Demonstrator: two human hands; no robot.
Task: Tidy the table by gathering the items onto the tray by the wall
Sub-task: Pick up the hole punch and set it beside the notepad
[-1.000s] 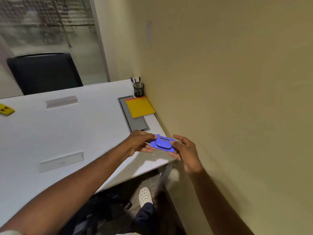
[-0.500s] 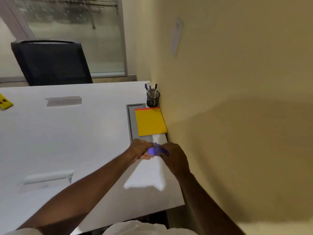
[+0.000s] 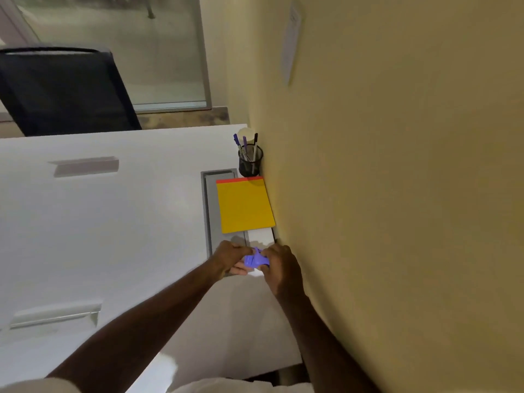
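My left hand (image 3: 230, 258) and right hand (image 3: 279, 268) pinch a small blue plastic piece (image 3: 256, 260) over the grey tray's (image 3: 211, 199) six-o'clock end.

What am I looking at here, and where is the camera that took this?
No machine here: a person wears a camera on the head, so you look down along their own arms. The left hand and right hand together hold a small blue plastic piece over the near end of a grey tray set beside the wall. A yellow notepad lies on that tray, and a mesh pen cup stands behind it. The white table fills the rest, with a black chair beyond.
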